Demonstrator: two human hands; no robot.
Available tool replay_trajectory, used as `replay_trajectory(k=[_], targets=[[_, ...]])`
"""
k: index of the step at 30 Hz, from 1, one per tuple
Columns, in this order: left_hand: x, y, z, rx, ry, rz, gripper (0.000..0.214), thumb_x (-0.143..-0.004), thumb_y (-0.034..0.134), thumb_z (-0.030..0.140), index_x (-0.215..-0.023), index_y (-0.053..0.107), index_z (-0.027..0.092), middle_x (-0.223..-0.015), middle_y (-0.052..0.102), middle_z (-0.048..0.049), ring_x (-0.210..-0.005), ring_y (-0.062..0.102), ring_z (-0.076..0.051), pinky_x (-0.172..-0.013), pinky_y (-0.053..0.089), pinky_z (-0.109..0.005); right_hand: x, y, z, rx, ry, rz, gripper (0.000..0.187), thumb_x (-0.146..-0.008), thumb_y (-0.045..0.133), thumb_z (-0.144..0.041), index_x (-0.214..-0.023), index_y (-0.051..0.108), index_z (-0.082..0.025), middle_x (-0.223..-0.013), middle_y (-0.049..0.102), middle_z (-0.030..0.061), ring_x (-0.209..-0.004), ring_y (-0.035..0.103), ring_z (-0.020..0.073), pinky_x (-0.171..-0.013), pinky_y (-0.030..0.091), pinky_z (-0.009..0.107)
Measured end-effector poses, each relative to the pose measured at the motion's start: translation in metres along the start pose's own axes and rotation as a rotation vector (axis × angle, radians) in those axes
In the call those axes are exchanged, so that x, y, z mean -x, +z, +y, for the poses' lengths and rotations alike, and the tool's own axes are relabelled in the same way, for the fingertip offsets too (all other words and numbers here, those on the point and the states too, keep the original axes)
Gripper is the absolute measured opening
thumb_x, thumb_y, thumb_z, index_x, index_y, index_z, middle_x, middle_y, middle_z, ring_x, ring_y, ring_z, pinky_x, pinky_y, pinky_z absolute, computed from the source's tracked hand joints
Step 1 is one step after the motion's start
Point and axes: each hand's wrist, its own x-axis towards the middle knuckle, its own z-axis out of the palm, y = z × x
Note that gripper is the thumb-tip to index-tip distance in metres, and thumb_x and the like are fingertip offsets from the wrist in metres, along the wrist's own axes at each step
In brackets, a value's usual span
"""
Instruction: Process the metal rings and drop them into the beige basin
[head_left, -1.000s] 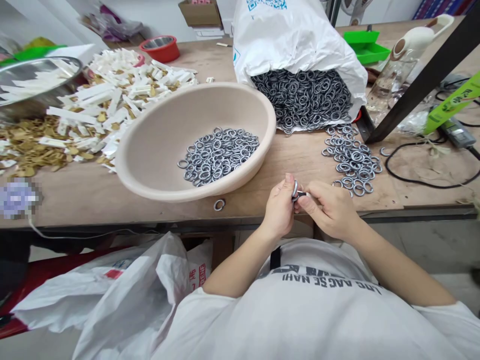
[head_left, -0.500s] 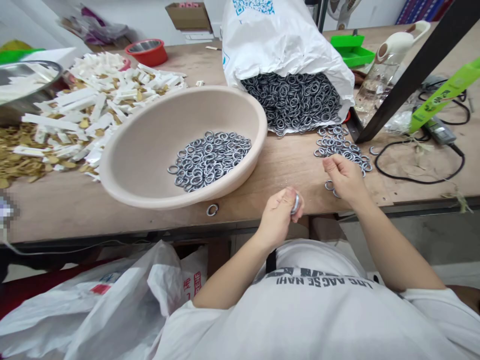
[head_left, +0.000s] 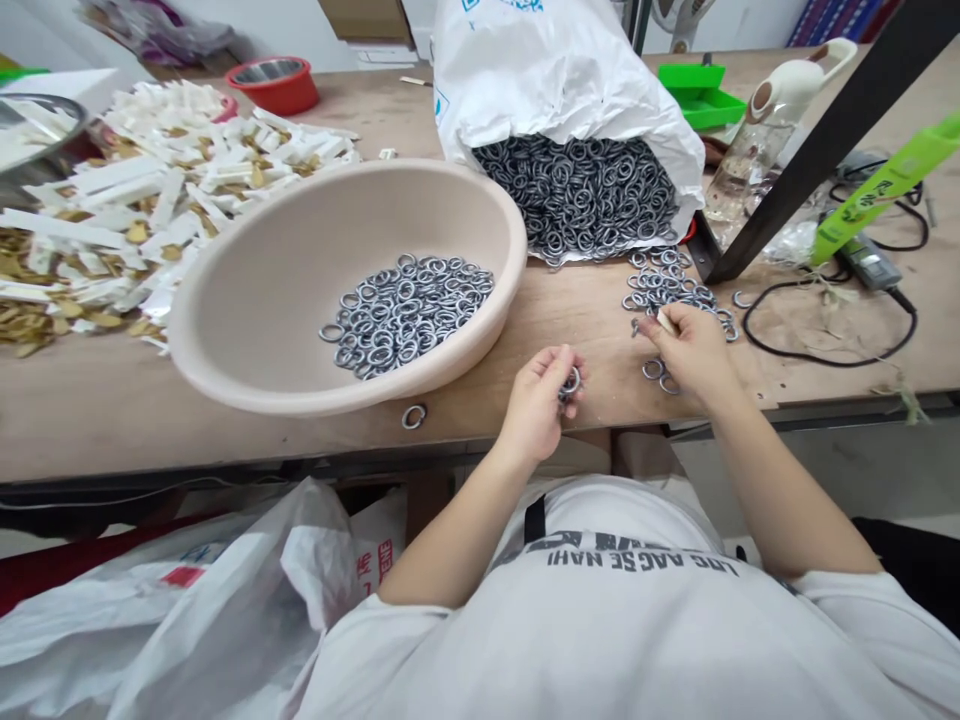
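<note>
My left hand point(head_left: 538, 400) is closed near the table's front edge, with grey metal rings point(head_left: 571, 383) showing at its fingertips. To its right, my right hand point(head_left: 694, 345) is closed in a pinch over the tabletop. A small pale stick-like piece point(head_left: 665, 321) shows between its fingers, and a small grey bit sticks out at the tips, too small to name. Just behind this hand lies a loose pile of metal rings point(head_left: 671, 285). A wide beige basin point(head_left: 247, 290) on the left holds a heap of similar rings point(head_left: 412, 310).
Behind the basin, a white sack point(head_left: 555, 80) lies open, full of dark rings. A single ring point(head_left: 413, 416) lies before the basin. White strips point(head_left: 112, 180) and brownish pieces are piled at left. A slanted dark metal post point(head_left: 810, 150) and a black cable point(head_left: 817, 362) are at right.
My left hand has turned and opened slightly, showing more of the rings. A pale piece and a grey bit now show at my right fingertips. The view has shifted a little.
</note>
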Motion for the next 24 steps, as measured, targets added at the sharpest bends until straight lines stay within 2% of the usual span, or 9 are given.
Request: replay_trajectory(k=[2,4,7,9,11,14,17,20,24], targets=[[-0.003,0.005,-0.006,-0.109,0.09,-0.02,0.04,-0.081,0.074,0.055,-0.091,0.061,0.018,-0.074,0.058,0.0022,-0.052,0.043,-0.006,-0.042,0.028,-0.018,0.011,0.011,-0.013,-0.384,0.031,-0.114,0.039,-0.091,0.06,-0.057,-0.081,0.063,-0.019,-0.067,0.056,-0.0009,-0.055,0.044,0.0125,-0.054,0.034,0.027],[-0.005,0.007,-0.011,-0.204,0.166,-0.043,0.039,-0.084,0.07,0.056,-0.095,0.063,0.019,-0.079,0.062,0.0006,-0.054,0.043,-0.006,-0.047,0.032,-0.019,0.022,0.022,-0.025,-0.654,0.047,-0.187,0.041,-0.09,0.062,-0.061,-0.088,0.064,-0.02,-0.072,0.059,-0.0011,-0.053,0.044,0.0104,-0.051,0.034,0.025],[-0.006,0.005,-0.014,-0.259,0.227,-0.027,0.041,-0.086,0.067,0.057,-0.103,0.063,0.02,-0.091,0.067,-0.0025,-0.06,0.048,-0.007,-0.054,0.037,-0.021,0.033,0.032,-0.037,-0.802,0.049,-0.206,0.041,-0.089,0.064,-0.061,-0.089,0.064,-0.021,-0.074,0.061,-0.0012,-0.053,0.046,0.0093,-0.049,0.035,0.024],[-0.005,0.002,-0.013,-0.265,0.236,-0.018,0.044,-0.086,0.068,0.058,-0.111,0.061,0.021,-0.091,0.067,-0.0018,-0.06,0.047,-0.007,-0.054,0.037,-0.021,0.036,0.035,-0.04,-0.818,0.044,-0.195,0.04,-0.089,0.064,-0.061,-0.088,0.064,-0.021,-0.073,0.06,-0.0017,-0.053,0.046,0.0093,-0.049,0.035,0.024],[-0.003,0.0,-0.011,-0.239,0.193,-0.062,0.046,-0.085,0.068,0.06,-0.11,0.062,0.022,-0.083,0.062,0.0004,-0.056,0.043,-0.007,-0.049,0.034,-0.021,0.037,0.036,-0.041,-0.809,0.02,-0.163,0.038,-0.089,0.065,-0.06,-0.087,0.064,-0.022,-0.072,0.059,-0.0021,-0.053,0.045,0.0095,-0.05,0.036,0.024],[0.0,0.001,-0.007,-0.11,0.029,-0.167,0.045,-0.083,0.069,0.063,-0.09,0.06,0.019,-0.072,0.05,0.0027,-0.052,0.037,-0.006,-0.042,0.027,-0.019,0.039,0.035,-0.041,-0.761,-0.067,-0.112,0.032,-0.09,0.067,-0.055,-0.088,0.066,-0.023,-0.071,0.06,-0.002,-0.056,0.048,0.0113,-0.055,0.04,0.026],[0.003,0.004,0.0,0.033,-0.097,-0.201,0.046,-0.077,0.077,0.058,-0.083,0.056,0.018,-0.07,0.046,0.0038,-0.052,0.037,-0.005,-0.042,0.024,-0.016,0.043,0.034,-0.04,-0.662,-0.215,-0.059,0.024,-0.092,0.066,-0.048,-0.09,0.069,-0.024,-0.078,0.064,0.0009,-0.072,0.059,0.0161,-0.07,0.048,0.031],[0.007,0.005,0.007,0.122,-0.109,-0.174,0.045,-0.072,0.085,0.05,-0.087,0.057,0.018,-0.072,0.046,0.005,-0.054,0.038,-0.004,-0.043,0.025,-0.014,0.046,0.033,-0.038,-0.501,-0.319,0.06,0.021,-0.091,0.067,-0.045,-0.089,0.072,-0.024,-0.087,0.065,0.0044,-0.085,0.061,0.0199,-0.079,0.05,0.036],[0.01,0.005,0.014,0.227,-0.127,-0.164,0.046,-0.068,0.089,0.042,-0.089,0.056,0.019,-0.079,0.053,0.0049,-0.057,0.042,-0.003,-0.044,0.028,-0.013,0.047,0.034,-0.032,-0.4,-0.366,0.14,0.019,-0.09,0.068,-0.043,-0.095,0.076,-0.027,-0.09,0.066,0.0055,-0.083,0.061,0.0201,-0.077,0.05,0.036]])
